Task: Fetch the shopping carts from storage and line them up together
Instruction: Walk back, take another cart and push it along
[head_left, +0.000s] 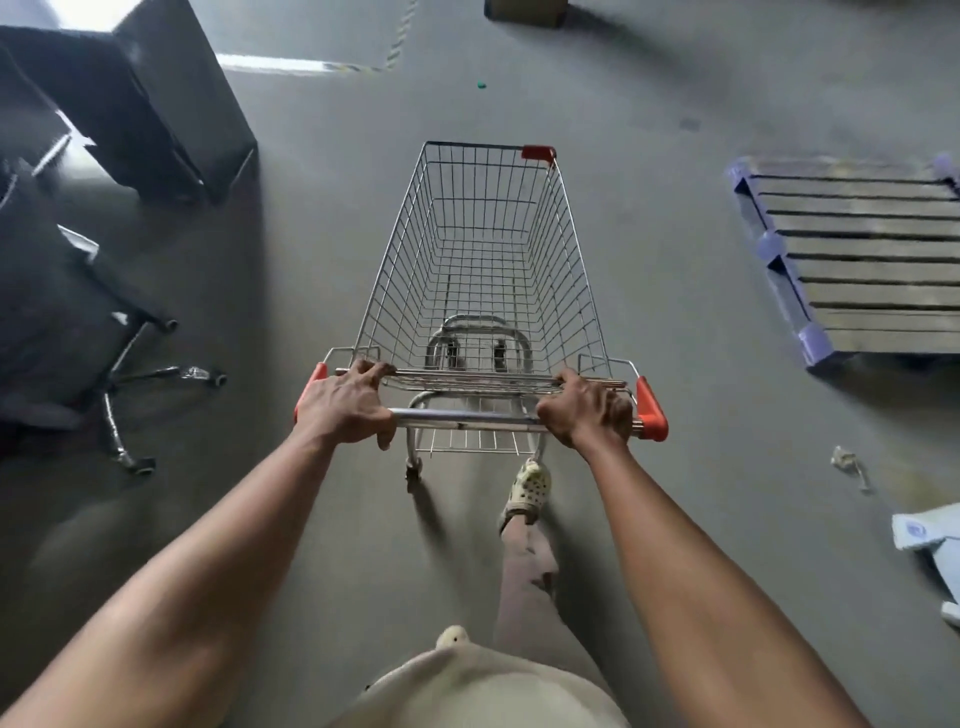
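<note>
Left hand (347, 401) and right hand (587, 410) both clenched around shopping cart (483, 270) handle bar. Cart on open floor, pallet (857, 260) to cart's right, office chair (124, 364) to cart's left. Best push evenly, steer midway between.

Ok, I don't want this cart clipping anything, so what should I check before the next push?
1. The left hand grips the handle bar: ok.
2. The right hand grips the same bar: ok.
3. The cart holds nothing: ok.
4. The pallet lies right, apart from the cart: ok.
5. The office chair is left, apart from the cart: ok.
6. Other carts to line up with, none in view: cannot tell.
</note>
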